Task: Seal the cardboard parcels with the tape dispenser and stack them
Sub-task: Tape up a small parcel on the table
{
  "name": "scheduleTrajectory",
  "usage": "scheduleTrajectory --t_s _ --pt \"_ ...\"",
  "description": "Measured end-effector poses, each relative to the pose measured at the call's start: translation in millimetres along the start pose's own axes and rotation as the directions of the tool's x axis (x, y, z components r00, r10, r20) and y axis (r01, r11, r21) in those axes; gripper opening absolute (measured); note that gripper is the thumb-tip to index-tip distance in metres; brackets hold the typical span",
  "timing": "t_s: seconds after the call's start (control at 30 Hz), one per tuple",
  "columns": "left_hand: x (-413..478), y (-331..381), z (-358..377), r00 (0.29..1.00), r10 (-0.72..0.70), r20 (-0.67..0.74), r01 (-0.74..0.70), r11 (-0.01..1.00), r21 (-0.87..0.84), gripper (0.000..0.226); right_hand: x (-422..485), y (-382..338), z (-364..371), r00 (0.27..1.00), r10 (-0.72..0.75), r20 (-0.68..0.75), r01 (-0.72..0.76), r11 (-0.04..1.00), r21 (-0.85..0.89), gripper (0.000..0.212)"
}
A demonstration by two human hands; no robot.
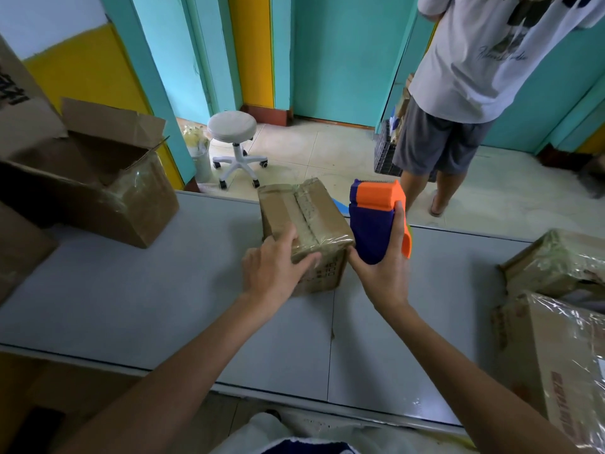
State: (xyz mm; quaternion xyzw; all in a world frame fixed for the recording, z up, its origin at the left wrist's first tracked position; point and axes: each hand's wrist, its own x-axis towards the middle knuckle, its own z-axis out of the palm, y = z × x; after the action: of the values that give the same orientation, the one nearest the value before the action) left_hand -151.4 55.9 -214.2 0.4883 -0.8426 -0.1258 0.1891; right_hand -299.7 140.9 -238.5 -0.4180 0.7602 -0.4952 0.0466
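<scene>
Cardboard parcel [307, 217] at centre, print half hidden by the gripping left hand [271, 270], sat beside the dispenser [373, 224] the right hand [383, 280] clutched.

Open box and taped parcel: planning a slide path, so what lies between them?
Only bare grey table between the open box and the parcel, seen in the head view.

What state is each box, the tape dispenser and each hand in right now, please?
small parcel, flaps closed, tape along the top seam, standing on the table.
tape dispenser, held upright beside the small parcel.
large box, flaps open.
left hand, grips the small parcel's near corner.
right hand, grips the tape dispenser.
</scene>
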Motion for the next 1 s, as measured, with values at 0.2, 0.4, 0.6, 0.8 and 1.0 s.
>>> scheduleTrajectory --t_s 0.2,0.4,0.6,0.8,1.0 --pt "9 -23 -12 0.990 0.100 0.098 -0.088 0.989 -0.119 0.050 11 7 -30 0.971 0.045 0.235 -0.069 0.993 0.096 0.103" --pt "43 -84 -45 0.954 0.235 0.186 -0.198 0.960 -0.199 0.066 17 19 -69 0.932 0.075 0.355 -0.082 0.997 0.004 0.099" --pt "-5 -28 -13 0.950 -0.258 0.175 0.311 0.761 -0.569 0.097 23 18 -73 0.950 0.073 0.305 -0.070 0.997 -0.019 0.099" --pt "-4 -2 16 0.987 -0.098 0.130 0.151 0.848 -0.508 0.087 32 1 -67 0.917 0.043 0.398 -0.053 0.999 0.014 0.095" --pt "28 -61 -31 0.849 0.186 0.496 -0.037 0.955 -0.295 0.058 42 -14 -96 0.738 0.045 0.673 -0.077 0.997 0.017 0.087"
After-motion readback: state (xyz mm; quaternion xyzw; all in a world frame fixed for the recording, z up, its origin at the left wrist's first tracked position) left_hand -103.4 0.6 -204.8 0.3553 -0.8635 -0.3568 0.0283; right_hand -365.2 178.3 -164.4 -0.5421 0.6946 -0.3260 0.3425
